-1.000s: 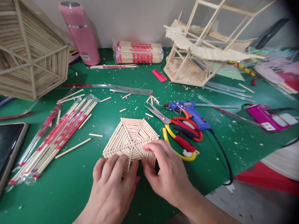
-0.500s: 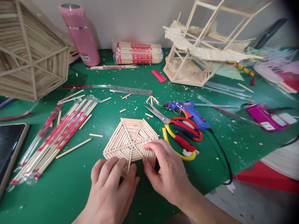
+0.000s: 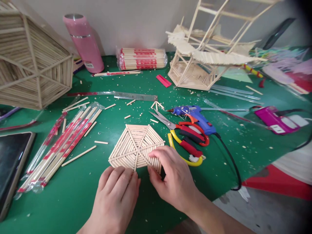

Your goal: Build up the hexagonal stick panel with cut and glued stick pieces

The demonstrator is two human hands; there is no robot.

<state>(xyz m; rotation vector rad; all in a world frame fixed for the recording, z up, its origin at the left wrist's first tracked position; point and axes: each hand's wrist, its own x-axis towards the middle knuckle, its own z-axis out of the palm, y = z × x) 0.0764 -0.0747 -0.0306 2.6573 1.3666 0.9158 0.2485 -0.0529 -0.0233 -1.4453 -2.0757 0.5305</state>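
Observation:
A hexagonal panel (image 3: 133,138) of thin wooden sticks, crossed by spoke sticks that meet at its middle, lies in front of me on the green table. My left hand (image 3: 119,191) is closed at the panel's near edge, its fingers pressed together and curled over the lower left side. The left fingertips are partly hidden. At the lower right edge, my right hand (image 3: 172,177) pinches the panel between thumb and fingers. Scissors (image 3: 167,120) with red handles lie to the right of the panel, beside a blue glue gun (image 3: 195,117).
Wrapped chopsticks (image 3: 63,143) and a phone (image 3: 14,165) lie to the left. A large stick panel (image 3: 36,71), pink flask (image 3: 84,42), chopstick pack (image 3: 143,59) and stick-built frame structure (image 3: 192,68) stand at the back. A black cord (image 3: 229,159) runs down the right side.
My left fingers have drawn closer together at the near edge, and the left thumb has tucked in. The right hand keeps its pinch. The view has shifted slightly.

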